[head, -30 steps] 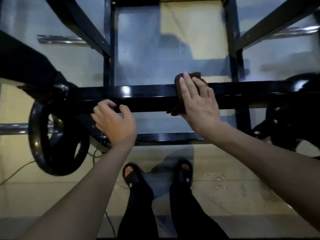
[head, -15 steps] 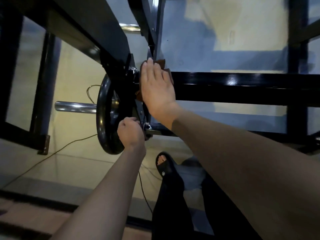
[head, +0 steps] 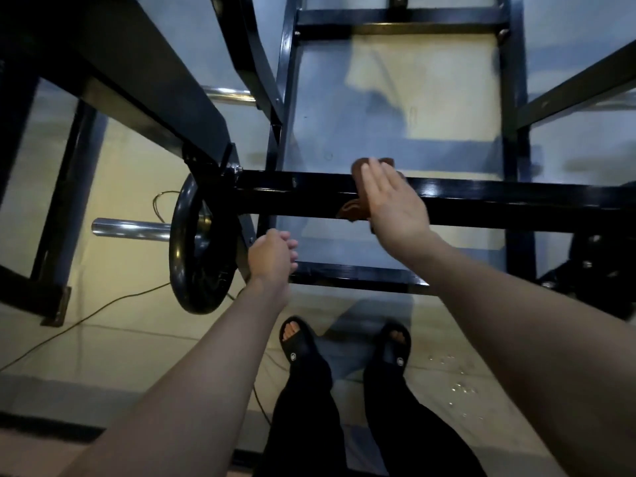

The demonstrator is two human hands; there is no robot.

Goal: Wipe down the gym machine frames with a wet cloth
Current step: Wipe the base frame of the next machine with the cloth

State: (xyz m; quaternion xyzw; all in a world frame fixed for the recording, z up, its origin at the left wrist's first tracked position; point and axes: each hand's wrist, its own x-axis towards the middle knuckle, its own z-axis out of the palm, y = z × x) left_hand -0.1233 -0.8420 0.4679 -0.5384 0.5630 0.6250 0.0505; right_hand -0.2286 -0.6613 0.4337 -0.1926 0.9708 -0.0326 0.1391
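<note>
While I look down from the head view, my right hand (head: 395,204) lies flat with straight fingers on a brown cloth (head: 358,187), pressing it against the black horizontal frame bar (head: 481,201) of the gym machine. The cloth is draped over the bar: a bit shows above my fingertips and a fold hangs below the bar's front face, just left of my palm. My left hand (head: 272,258) hangs lower and to the left, loosely curled, holding nothing, just in front of a lower black crossbar (head: 358,275) and near a black weight plate (head: 192,249) that sits on a chrome sleeve (head: 130,228). Below, my feet in black sandals (head: 296,342) stand on the pale floor (head: 103,339), where a thin cable (head: 86,316) runs to the left.
</note>
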